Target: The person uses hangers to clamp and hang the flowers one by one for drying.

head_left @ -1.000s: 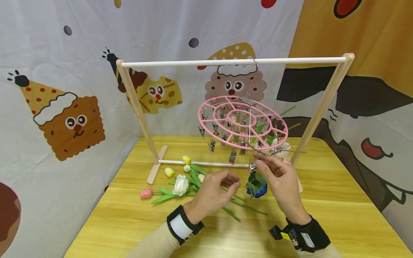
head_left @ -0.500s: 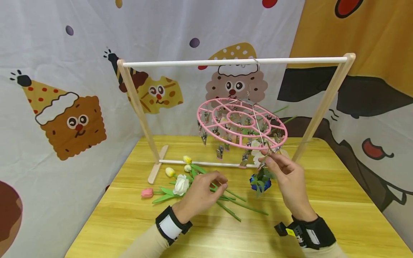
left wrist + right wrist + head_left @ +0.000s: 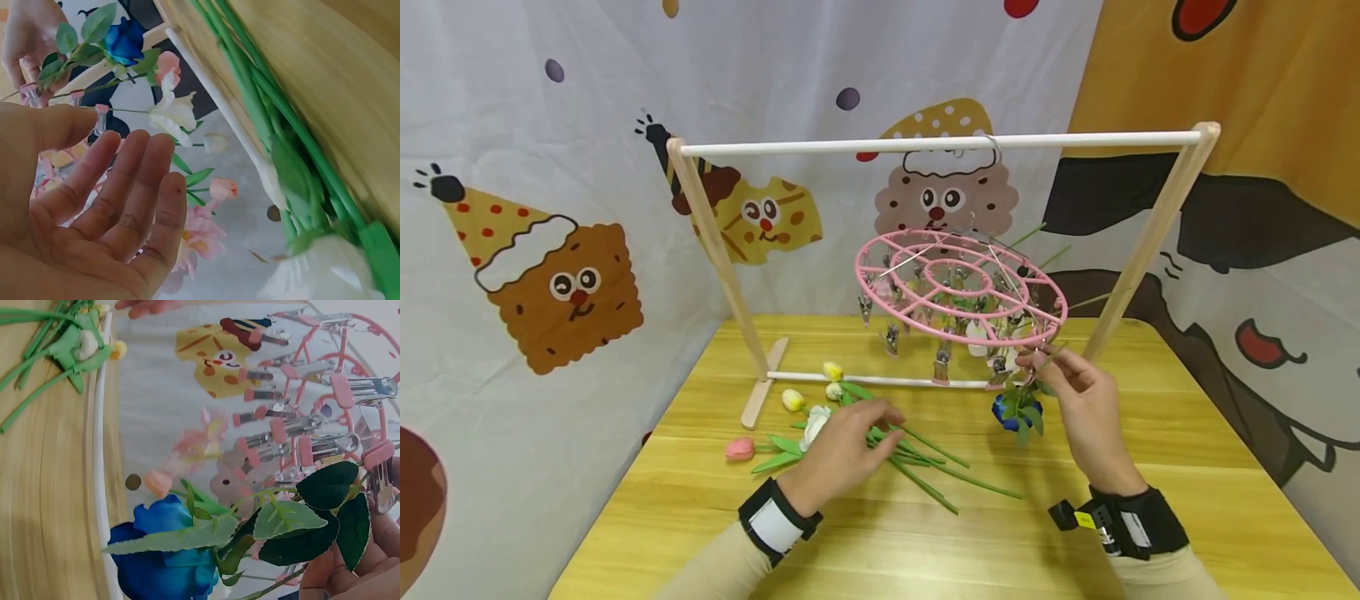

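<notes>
At the right edge of the pink round clip hanger (image 3: 992,341), my right hand (image 3: 1078,400) pinches a metal clip (image 3: 379,456) with a pink tip. The blue rose (image 3: 1017,412) hangs head-down there, its leafy stem running up by the clip and fingers. My left hand (image 3: 846,450) holds nothing; its fingers are loosely bent, palm visible in the left wrist view. Beneath and beside it lie loose flowers: a white rose (image 3: 815,427), a pink tulip (image 3: 740,449) and yellow tulips (image 3: 793,400), with green stems (image 3: 936,496) pointing right.
The hanger hangs from the white top bar (image 3: 820,148) of a wooden stand (image 3: 718,258) on the table (image 3: 700,517). A lower white bar (image 3: 797,377) crosses behind the flowers. Other flowers, including a pink one (image 3: 203,234), hang head-down from the hanger's far side.
My right hand has moved right with the blue rose, and the hanger has turned and swayed. My left hand has drawn back to the left, over the loose flowers.
</notes>
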A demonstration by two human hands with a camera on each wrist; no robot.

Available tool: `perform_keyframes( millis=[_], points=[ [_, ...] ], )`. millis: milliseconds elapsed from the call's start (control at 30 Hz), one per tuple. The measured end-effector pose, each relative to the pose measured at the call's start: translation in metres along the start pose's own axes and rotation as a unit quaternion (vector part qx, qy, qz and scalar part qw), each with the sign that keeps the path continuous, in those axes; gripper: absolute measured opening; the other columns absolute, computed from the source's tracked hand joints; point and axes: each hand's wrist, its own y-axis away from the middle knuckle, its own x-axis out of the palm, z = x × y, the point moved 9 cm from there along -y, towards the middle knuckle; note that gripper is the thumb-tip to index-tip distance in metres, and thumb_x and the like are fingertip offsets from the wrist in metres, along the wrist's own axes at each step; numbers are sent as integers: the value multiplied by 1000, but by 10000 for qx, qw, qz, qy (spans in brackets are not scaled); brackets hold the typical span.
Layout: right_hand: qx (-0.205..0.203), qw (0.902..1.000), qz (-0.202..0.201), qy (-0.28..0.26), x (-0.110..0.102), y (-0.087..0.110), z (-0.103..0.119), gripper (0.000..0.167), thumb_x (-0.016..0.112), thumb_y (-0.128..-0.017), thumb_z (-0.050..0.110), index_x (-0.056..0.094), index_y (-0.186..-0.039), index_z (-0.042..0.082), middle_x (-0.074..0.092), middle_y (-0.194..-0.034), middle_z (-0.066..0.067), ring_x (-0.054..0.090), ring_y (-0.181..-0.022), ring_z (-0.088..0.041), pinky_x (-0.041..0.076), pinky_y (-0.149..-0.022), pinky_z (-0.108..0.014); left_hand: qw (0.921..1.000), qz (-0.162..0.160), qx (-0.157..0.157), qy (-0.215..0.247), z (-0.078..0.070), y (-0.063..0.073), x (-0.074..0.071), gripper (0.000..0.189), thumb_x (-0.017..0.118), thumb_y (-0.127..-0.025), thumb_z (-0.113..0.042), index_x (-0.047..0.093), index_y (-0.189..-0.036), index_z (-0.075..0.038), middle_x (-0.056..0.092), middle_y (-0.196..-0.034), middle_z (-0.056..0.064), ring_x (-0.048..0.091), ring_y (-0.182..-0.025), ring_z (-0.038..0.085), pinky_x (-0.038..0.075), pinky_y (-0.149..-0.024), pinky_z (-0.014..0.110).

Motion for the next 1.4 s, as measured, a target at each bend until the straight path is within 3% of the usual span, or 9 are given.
perform_keyframes(
  millis=[167,367,500,633,800,933,1100,1400],
  points=[
    [86,9999,-61,-115,-8,-5,-7,39,67,-122,27,75,-145,-3,87,-120,16,71,-130,-6,54,-111,-14,9990,164,96,-409,5,4,1,16,86,-109,-20,83,-124,-14,85,-115,7,82,-102,23,69,-84,31],
    [566,9973,-466,58,-23,-9,-17,52,68,-121,31,67,-157,-6,80,-124,22,65,-130,-4,49,-112,-10,9952,359,326,-853,8,7,4,18,90,-105,-20,85,-122,-12,86,-117,7,84,-103,23,72,-85,33],
    [753,9940,-708,368,-32,-9,-23,57,65,-122,37,63,-164,-1,72,-135,25,60,-138,0,50,-115,-8,9859,398,779,-1428,8,9,9,20,97,-100,-22,86,-116,-15,84,-113,2,82,-100,19,71,-84,32],
    [732,9897,-971,749,-39,-5,-25,54,60,-123,42,68,-161,4,73,-136,24,61,-139,1,49,-121,-13,9744,567,1099,-1878,9,11,17,21,100,-97,-23,87,-113,-20,83,-109,-3,78,-101,17,68,-86,35],
    [884,9825,-1210,1103,-47,2,-30,51,53,-125,44,69,-159,11,75,-150,4,61,-141,-3,48,-116,-9,9650,805,1187,-2196,10,11,26,17,98,-99,-24,87,-112,-25,83,-111,-6,77,-107,17,64,-91,38],
    [1152,9754,-1191,1456,-49,9,-37,51,50,-126,42,63,-165,12,67,-162,-8,62,-136,-2,51,-106,-3,9605,896,1234,-2327,11,11,32,13,96,-100,-23,87,-109,-26,82,-109,-7,75,-105,16,58,-87,36],
    [1521,9679,-1141,1643,-48,20,-46,55,54,-125,42,57,-166,6,61,-155,-7,63,-118,2,54,-92,-5,9574,967,1293,-2395,12,11,36,11,96,-99,-22,87,-104,-26,82,-106,-7,75,-104,15,61,-90,38],
    [1858,9657,-680,1680,-33,34,-59,54,59,-123,35,52,-163,0,62,-150,-15,64,-100,9,58,-87,-8,9514,1012,1322,-2589,17,7,42,12,94,-100,-18,88,-102,-27,81,-107,-8,75,-107,14,68,-100,45]
  ],
)
